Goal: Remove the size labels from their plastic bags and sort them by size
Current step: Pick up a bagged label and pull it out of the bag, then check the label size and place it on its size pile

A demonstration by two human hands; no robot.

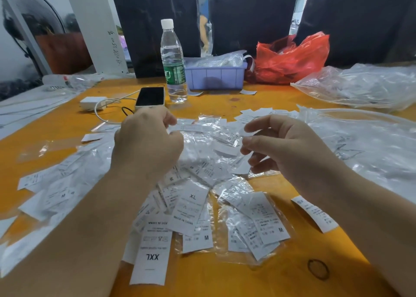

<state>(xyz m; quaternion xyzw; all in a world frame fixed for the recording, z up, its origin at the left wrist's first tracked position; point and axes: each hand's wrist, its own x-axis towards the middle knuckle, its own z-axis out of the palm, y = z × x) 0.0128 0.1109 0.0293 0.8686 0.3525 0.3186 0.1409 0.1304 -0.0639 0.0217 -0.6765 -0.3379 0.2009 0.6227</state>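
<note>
White size labels lie scattered over the orange table (225,274), many still in small clear plastic bags. An XXL label (151,255) lies nearest me, an XL label (191,209) just beyond it, and M labels (269,222) in a clear bag to the right. My left hand (147,141) is raised over the pile and pinches a small bagged label (191,129) at its left end. My right hand (283,148) hovers to the right of that bag with its fingers loosely bent, holding nothing.
A water bottle (173,62), a phone (150,96) and a white charger (92,103) with cable stand at the back. Behind them are a purple bin (215,77) and a red plastic bag (292,60). Large clear bags (360,85) cover the right side.
</note>
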